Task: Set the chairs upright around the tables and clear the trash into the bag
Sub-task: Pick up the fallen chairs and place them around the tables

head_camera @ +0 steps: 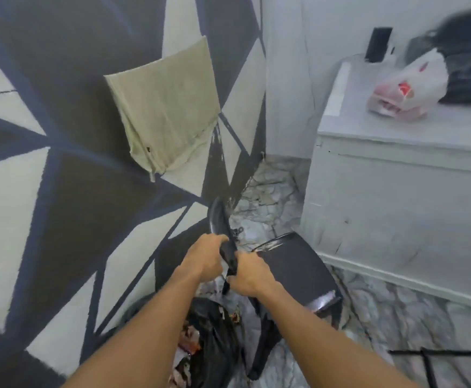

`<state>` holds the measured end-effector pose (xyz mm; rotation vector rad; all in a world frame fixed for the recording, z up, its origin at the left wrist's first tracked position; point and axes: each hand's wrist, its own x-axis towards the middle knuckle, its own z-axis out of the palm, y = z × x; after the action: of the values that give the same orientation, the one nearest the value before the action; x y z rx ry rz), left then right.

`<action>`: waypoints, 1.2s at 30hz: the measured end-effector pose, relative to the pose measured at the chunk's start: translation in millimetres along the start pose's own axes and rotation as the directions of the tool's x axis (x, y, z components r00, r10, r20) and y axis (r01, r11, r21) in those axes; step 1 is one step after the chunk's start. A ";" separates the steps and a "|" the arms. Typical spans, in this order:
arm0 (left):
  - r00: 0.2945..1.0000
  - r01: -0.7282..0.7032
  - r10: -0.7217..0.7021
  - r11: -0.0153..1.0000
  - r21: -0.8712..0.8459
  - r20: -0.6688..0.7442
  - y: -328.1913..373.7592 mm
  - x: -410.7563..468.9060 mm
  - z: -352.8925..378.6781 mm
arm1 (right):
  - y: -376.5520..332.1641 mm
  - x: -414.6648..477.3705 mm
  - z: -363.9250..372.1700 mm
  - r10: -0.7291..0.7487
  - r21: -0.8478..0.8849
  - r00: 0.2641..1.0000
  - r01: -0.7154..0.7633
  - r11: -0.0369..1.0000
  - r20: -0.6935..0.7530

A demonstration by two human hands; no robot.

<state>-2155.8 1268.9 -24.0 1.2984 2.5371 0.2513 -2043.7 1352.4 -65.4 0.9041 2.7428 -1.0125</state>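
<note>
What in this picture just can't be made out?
Head view, throughout:
What the black material gripped by left hand and right hand is: bag or chair part, fingers cover it.
Contents of black bag: blurred, behind forearms.
The dark heap on white cabinet: blurred, cut by right edge.
The black frame, bottom right: cut off.

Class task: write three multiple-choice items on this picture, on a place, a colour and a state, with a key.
1. The white-and-red plastic bag lies: A on the white cabinet; B on the chair seat; C on the floor.
2. The hanging cloth is: A red; B beige; C blue.
3. The left hand and right hand: A hang empty; B touch the cloth; C grip the black bag's top.
Key: A, it rests on the cabinet top; B, pale beige fabric; C, both hands' fingers curl round it.
</note>
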 end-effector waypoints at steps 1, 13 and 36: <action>0.998 -0.066 0.066 0.998 0.025 0.011 -7.2 19.3 0.9 | -5.8 13.0 11.7 0.052 0.023 0.999 -0.052 0.998 -0.004; 0.637 -0.767 0.735 0.636 0.091 0.231 59.6 122.5 -2.3 | 79.8 -41.7 -74.0 0.338 0.141 0.914 -0.313 0.939 -0.225; 0.114 -0.993 0.873 0.106 0.044 0.474 292.6 13.1 -3.1 | 101.8 -259.6 -70.4 0.577 0.220 0.413 -0.646 0.731 -0.705</action>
<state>-1940.3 1449.5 58.1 2.7324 0.9950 -0.2345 -1765.1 1327.3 1.1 2.5331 2.4263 -0.3802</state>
